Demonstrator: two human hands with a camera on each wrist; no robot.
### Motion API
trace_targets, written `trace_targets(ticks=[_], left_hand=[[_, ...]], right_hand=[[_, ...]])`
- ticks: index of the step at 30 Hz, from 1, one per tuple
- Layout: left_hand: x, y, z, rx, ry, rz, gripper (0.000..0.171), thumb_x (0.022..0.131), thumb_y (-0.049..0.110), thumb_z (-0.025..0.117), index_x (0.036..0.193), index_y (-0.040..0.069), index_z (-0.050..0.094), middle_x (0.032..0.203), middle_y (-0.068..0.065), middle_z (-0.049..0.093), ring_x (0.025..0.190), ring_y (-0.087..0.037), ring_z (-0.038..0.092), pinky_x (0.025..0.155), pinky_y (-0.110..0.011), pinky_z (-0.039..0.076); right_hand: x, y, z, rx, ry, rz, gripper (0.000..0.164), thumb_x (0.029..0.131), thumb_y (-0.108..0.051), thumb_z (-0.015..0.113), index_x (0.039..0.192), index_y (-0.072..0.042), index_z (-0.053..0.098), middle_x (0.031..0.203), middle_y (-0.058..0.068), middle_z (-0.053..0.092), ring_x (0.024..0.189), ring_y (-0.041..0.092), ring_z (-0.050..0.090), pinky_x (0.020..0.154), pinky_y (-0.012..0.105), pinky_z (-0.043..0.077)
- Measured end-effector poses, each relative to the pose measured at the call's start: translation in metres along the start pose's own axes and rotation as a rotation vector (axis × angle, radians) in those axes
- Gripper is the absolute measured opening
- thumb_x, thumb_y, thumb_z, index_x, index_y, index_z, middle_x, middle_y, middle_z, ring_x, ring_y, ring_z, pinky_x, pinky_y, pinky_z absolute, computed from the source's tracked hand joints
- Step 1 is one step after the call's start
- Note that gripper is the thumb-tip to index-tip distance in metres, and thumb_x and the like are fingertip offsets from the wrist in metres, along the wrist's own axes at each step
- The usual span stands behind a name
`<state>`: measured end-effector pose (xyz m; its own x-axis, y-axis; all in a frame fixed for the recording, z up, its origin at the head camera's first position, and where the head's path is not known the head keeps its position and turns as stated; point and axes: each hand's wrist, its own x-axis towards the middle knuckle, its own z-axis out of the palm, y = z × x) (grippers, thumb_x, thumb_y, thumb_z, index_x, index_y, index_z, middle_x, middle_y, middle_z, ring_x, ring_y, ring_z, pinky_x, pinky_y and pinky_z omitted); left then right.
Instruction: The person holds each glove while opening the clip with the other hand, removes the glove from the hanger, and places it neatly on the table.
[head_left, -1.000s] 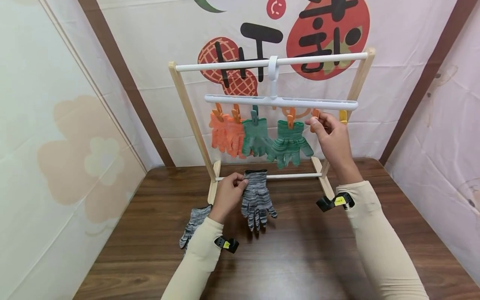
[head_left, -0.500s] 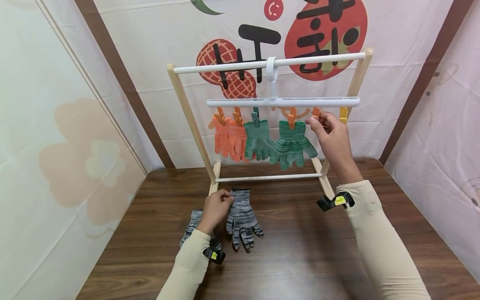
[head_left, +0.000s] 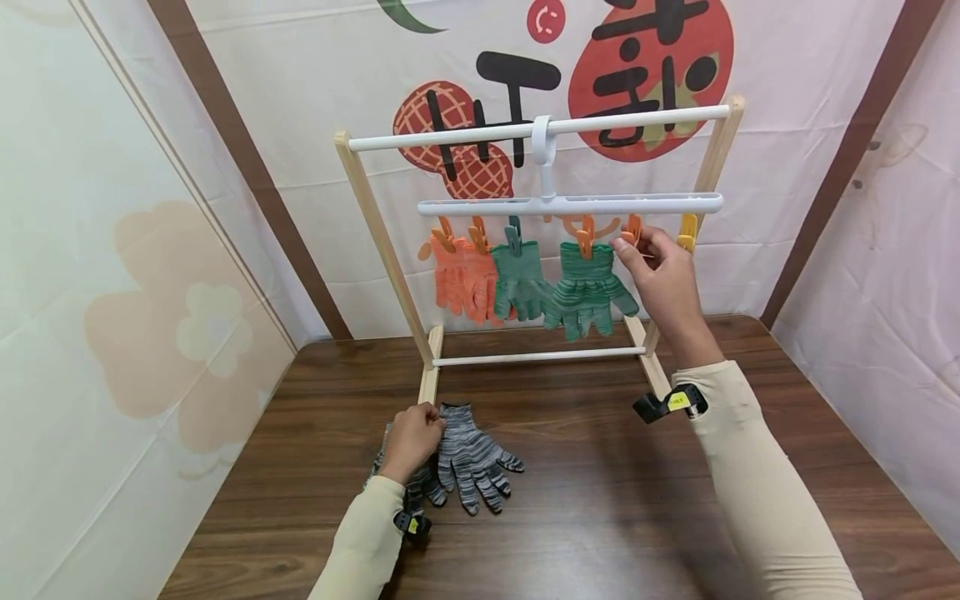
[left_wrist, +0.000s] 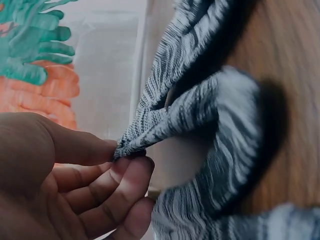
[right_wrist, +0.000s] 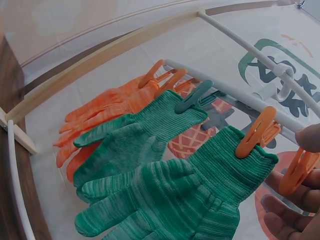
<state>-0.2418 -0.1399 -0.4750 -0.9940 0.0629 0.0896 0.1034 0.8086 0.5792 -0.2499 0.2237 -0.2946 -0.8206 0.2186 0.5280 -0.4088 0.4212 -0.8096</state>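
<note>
Bench [head_left: 600, 533] carries a rack [head_left: 375, 225], its hanger [head_left: 637, 204] bearing orange gloves [head_left: 478, 287] and green gloves [head_left: 588, 287]. Left grip [head_left: 411, 439] pinches a gray glove [head_left: 472, 458] by its cuff, perhaps touching the bench, near another striped glove [head_left: 431, 485]; right grip [head_left: 669, 279] pinches an orange peg [head_left: 633, 228].

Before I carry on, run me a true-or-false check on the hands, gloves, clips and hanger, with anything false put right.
1. The left hand pinches a gray glove. True.
2. The white hanger hooks over the top rail. True.
3. Both gray gloves are clipped to the hanger. False: the second gray glove lies on the table, and neither is clipped.
4. The right hand holds an orange clip. True.
5. All clips holding gloves are orange. False: a green glove hangs from a teal clip.
</note>
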Motion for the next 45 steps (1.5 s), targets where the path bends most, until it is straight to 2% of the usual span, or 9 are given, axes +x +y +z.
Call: trace_targets(ticks=[6,12,17,20,25,28,31,40,45], left_hand=[[-0.003,-0.008,0.000,0.121,0.012,0.010,0.012,0.098,0.018,0.067,0.097,0.008,0.073,0.066,-0.001,0.059,0.048,-0.016,0.046,0.045,-0.032,0.033],[-0.004,-0.011,0.001,0.177,0.027,0.016,0.014,0.097,0.019,0.069,0.101,0.008,0.075,0.074,-0.004,0.067,0.050,-0.017,0.050,0.046,-0.036,0.037],[-0.005,-0.013,0.003,0.199,0.042,0.018,0.017,0.097,0.020,0.069,0.103,0.006,0.076,0.069,-0.003,0.064,0.047,-0.018,0.049,0.045,-0.036,0.035],[-0.005,-0.012,0.002,0.225,0.097,0.009,0.018,0.096,0.021,0.070,0.103,0.005,0.074,0.071,-0.006,0.065,0.048,-0.020,0.051,0.044,-0.038,0.038],[-0.004,-0.004,-0.002,0.252,0.258,0.027,0.026,0.095,0.022,0.072,0.110,0.000,0.071,0.083,-0.013,0.068,0.052,-0.026,0.057,0.045,-0.044,0.044],[-0.003,0.011,-0.008,0.218,0.311,0.090,0.028,0.096,0.024,0.073,0.110,0.000,0.072,0.085,-0.013,0.068,0.058,-0.029,0.061,0.048,-0.046,0.048],[0.001,0.035,-0.013,0.156,0.330,0.173,0.027,0.096,0.027,0.072,0.109,0.003,0.073,0.085,-0.009,0.068,0.064,-0.028,0.065,0.053,-0.047,0.051],[0.025,0.125,-0.023,-0.016,0.331,0.416,0.025,0.099,0.024,0.069,0.116,0.007,0.071,0.101,-0.008,0.071,0.089,-0.024,0.068,0.075,-0.044,0.054],[0.035,0.173,-0.031,-0.041,0.320,0.509,0.028,0.101,0.025,0.066,0.122,0.007,0.069,0.106,-0.006,0.070,0.093,-0.022,0.066,0.077,-0.042,0.053]], right_hand=[[-0.001,0.003,0.002,-0.012,-0.009,0.016,0.048,0.102,-0.041,0.061,0.133,-0.005,0.063,0.121,0.014,0.066,0.106,0.013,0.059,0.087,0.025,0.045],[-0.003,0.007,0.003,0.002,-0.028,0.065,0.051,0.102,-0.044,0.060,0.138,-0.007,0.061,0.131,0.012,0.063,0.114,0.017,0.058,0.095,0.030,0.046],[-0.005,0.011,0.006,0.067,-0.036,0.105,0.054,0.102,-0.044,0.059,0.141,-0.007,0.058,0.136,0.012,0.060,0.120,0.018,0.056,0.101,0.035,0.044],[-0.006,0.013,0.008,0.098,-0.038,0.125,0.055,0.102,-0.044,0.060,0.141,-0.006,0.058,0.136,0.012,0.059,0.122,0.018,0.054,0.103,0.038,0.042],[-0.007,0.016,0.011,0.104,-0.055,0.151,0.058,0.101,-0.046,0.060,0.141,-0.005,0.057,0.136,0.014,0.058,0.123,0.019,0.052,0.104,0.042,0.041],[-0.008,0.019,0.013,0.099,-0.059,0.154,0.058,0.102,-0.046,0.060,0.140,-0.002,0.058,0.136,0.015,0.059,0.123,0.021,0.052,0.104,0.043,0.041],[-0.008,0.022,0.015,0.093,-0.056,0.141,0.057,0.102,-0.044,0.060,0.138,0.000,0.059,0.136,0.016,0.060,0.124,0.022,0.053,0.104,0.043,0.042],[-0.011,0.022,0.023,0.116,-0.065,0.134,0.055,0.103,-0.042,0.060,0.136,0.001,0.062,0.134,0.018,0.061,0.120,0.022,0.055,0.102,0.041,0.043],[-0.015,0.019,0.027,0.124,-0.089,0.151,0.065,0.102,-0.044,0.061,0.145,0.002,0.052,0.146,0.019,0.052,0.133,0.028,0.051,0.110,0.046,0.039]])
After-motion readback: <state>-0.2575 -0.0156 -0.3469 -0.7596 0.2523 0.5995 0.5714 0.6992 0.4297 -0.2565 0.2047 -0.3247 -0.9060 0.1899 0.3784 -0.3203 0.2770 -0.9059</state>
